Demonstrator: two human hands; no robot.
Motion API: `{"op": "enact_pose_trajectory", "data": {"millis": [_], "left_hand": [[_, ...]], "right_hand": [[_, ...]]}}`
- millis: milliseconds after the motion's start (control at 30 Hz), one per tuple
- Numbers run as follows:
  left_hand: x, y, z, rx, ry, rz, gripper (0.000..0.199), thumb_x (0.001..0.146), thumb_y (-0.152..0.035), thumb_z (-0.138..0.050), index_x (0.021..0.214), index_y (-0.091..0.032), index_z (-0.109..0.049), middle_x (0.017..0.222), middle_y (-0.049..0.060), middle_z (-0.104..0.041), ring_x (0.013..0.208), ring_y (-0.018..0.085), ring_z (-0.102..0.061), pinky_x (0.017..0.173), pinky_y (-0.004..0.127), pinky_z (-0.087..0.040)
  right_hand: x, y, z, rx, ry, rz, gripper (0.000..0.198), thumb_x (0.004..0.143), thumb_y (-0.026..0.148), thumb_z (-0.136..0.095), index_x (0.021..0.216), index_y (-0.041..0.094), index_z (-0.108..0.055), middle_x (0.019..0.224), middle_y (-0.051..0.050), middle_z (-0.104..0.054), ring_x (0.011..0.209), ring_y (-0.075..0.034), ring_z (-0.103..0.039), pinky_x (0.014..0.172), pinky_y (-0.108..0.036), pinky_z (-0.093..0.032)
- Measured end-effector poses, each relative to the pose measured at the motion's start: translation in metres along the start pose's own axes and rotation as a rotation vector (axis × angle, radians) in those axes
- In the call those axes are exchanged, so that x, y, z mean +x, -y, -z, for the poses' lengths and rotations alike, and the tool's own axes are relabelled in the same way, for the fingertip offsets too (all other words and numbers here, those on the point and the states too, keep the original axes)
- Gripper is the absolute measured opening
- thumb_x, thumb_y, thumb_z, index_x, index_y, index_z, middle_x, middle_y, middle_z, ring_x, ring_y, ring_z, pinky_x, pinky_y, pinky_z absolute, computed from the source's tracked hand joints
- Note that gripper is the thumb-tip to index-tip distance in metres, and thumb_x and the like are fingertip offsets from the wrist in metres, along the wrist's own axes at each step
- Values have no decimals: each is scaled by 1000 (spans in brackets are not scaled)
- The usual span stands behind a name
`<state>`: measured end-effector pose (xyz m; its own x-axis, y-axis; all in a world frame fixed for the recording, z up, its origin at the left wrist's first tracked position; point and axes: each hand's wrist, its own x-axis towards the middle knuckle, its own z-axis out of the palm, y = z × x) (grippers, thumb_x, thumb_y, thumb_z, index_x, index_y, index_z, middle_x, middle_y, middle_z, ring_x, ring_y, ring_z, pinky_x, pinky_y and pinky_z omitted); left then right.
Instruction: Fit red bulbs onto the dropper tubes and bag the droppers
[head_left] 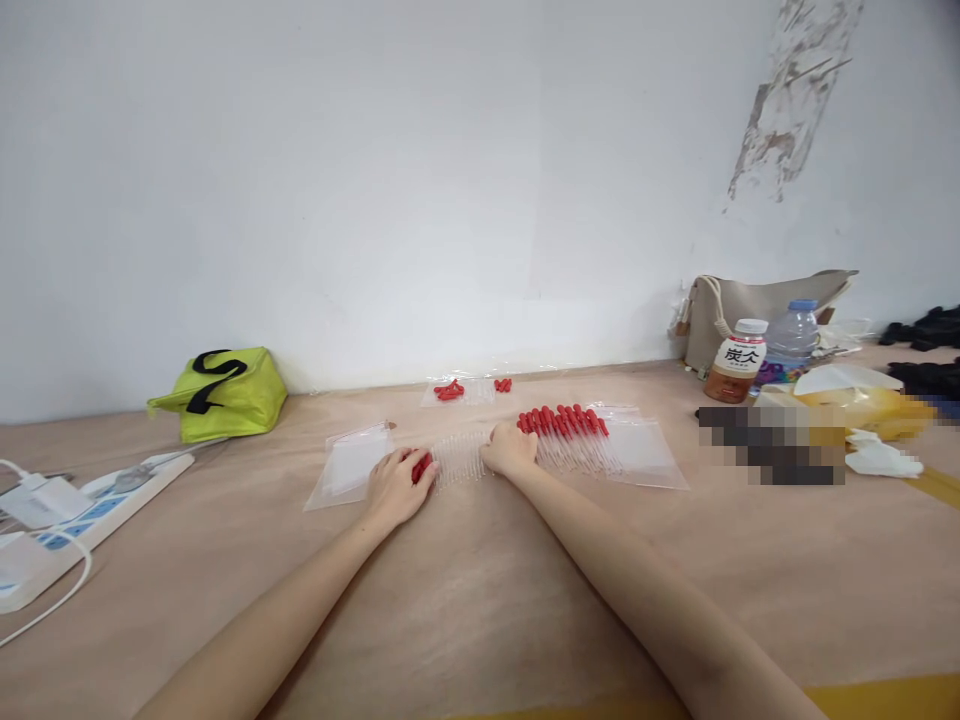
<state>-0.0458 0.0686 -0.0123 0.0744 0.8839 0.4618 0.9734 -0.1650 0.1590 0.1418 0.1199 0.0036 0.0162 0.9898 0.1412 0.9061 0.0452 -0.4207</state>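
Observation:
My left hand [391, 492] is curled over several small red rubber bulbs [421, 468], which show between thumb and fingers. Just right of it, thin clear tubes [459, 460] lie side by side in a row. At that row's right end, my right hand [511, 449] has its fingers closed and bent down; whatever they pinch is hidden. Beyond it lie several droppers [566, 430], clear tubes with red bulbs on their upper ends. A clear plastic bag [324, 490] lies flat beside my left hand, and another plastic bag [652, 455] lies under the droppers' right side.
Near the wall, loose red bulbs [449, 391] lie on clear plastic. A yellow-green bag [255, 395] and a power strip [97, 515] with cables sit left. At right stand a drink bottle [736, 365], a water bottle [791, 340] and a beige bag [757, 297].

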Motion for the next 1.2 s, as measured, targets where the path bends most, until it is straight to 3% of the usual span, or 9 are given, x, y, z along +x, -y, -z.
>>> {"op": "enact_pose_trajectory", "data": {"millis": [267, 567, 667, 867, 1033, 1200], "left_hand": [[8, -1, -6, -102, -29, -188, 32, 80, -42, -48, 97, -20, -64, 105, 7, -57, 96, 23, -52, 87, 37, -40], [14, 5, 0, -236, 28, -394, 29, 81, -35, -49, 103, -22, -61, 112, 5, -56, 103, 20, -51, 91, 34, -40], [10, 6, 2, -259, 10, -383, 32, 81, -35, -49, 108, -22, -58, 114, 7, -54, 106, 22, -49, 92, 36, -39], [5, 5, -1, -188, 3, -232, 39, 79, -38, -51, 114, -20, -53, 118, 9, -49, 109, 24, -45, 94, 38, -36], [8, -5, -1, -276, 44, -245, 31, 81, -35, -50, 108, -20, -56, 109, 7, -53, 102, 21, -50, 91, 35, -38], [14, -18, -5, -311, 59, -268, 31, 80, -33, -51, 108, -21, -56, 106, 6, -55, 101, 20, -50, 92, 34, -38]], "right_hand": [[-4, -7, 1, -33, 1, 4, 25, 70, 28, -49, 87, 16, -62, 90, -12, -65, 88, -23, -58, 75, -34, -30], [-15, -17, 11, -106, -20, -4, 23, 72, 27, -48, 83, 14, -63, 88, -14, -65, 84, -23, -59, 75, -35, -29], [-16, -20, 14, -135, -28, 8, 22, 72, 25, -49, 83, 14, -63, 87, -14, -65, 83, -22, -59, 76, -34, -29], [-19, -23, 15, -194, -15, 60, 18, 72, 16, -49, 84, 12, -62, 83, -15, -65, 80, -23, -60, 74, -35, -30], [-35, -32, 22, -231, -37, 160, 23, 73, 9, -44, 91, 9, -59, 88, -17, -63, 86, -25, -58, 71, -33, -32], [-51, -58, 34, -232, -123, 236, 25, 79, 15, -39, 97, 10, -56, 93, -15, -60, 89, -25, -54, 72, -33, -32]]}}
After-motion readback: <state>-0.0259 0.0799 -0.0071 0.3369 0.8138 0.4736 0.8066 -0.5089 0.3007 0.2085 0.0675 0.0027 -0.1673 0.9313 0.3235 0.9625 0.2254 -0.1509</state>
